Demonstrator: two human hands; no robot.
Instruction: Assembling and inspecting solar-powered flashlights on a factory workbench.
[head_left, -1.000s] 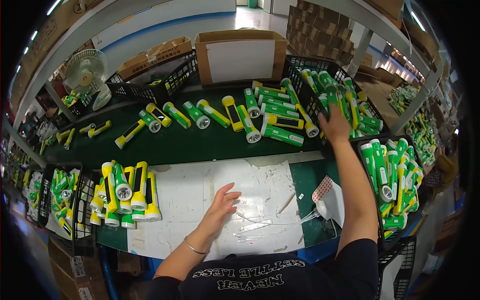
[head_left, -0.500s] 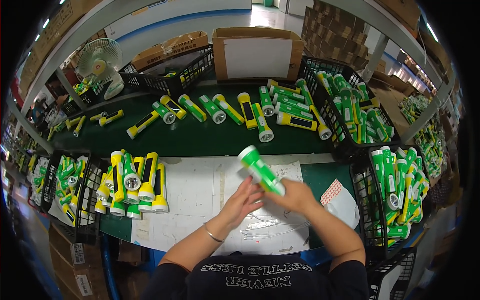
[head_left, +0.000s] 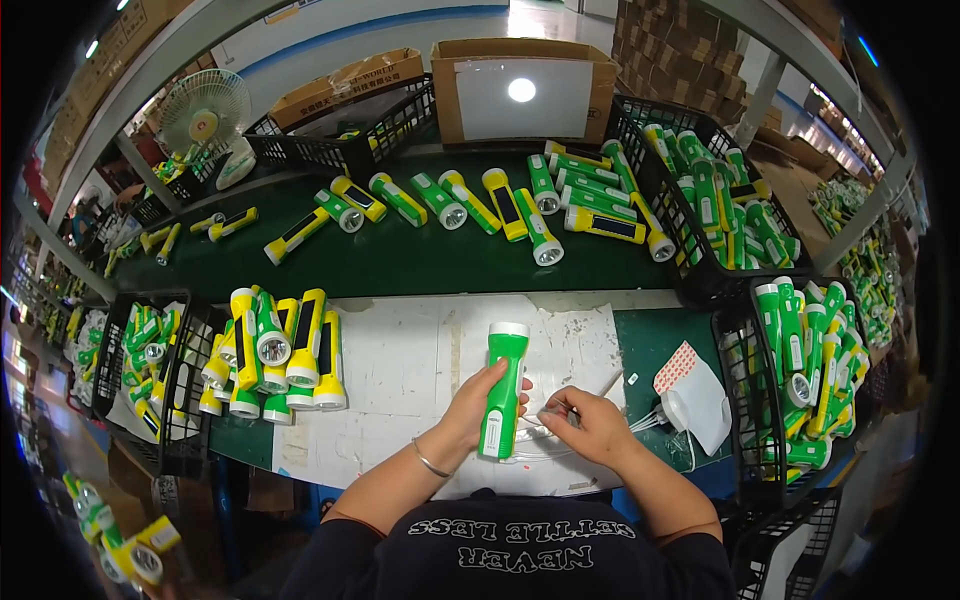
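Note:
A green and white flashlight (head_left: 503, 395) is in my left hand (head_left: 470, 405), its white head pointing away from me. My fingers wrap round its body above the white work sheet (head_left: 390, 370). Just to its right, my right hand (head_left: 590, 428) has its thumb and fingers pinched together, apparently on a thin white cable (head_left: 645, 422). The fingertips partly hide what they hold. A bright round light spot shows on the white paper (head_left: 490, 105) fixed to the cardboard box across the bench.
Flashlights (head_left: 270, 345) are stacked at the left of the sheet. Black crates (head_left: 735, 400) of flashlights stand on both sides. More flashlights (head_left: 440, 200) lie along the green belt (head_left: 400, 265). Several flashlights (head_left: 125, 545) show at the lower left. A white pouch (head_left: 700, 405) lies right.
The flashlight has passed from my right hand to my left and now points away. A light spot has appeared on the paper. My right hand has moved to the cable; flashlights have appeared lower left.

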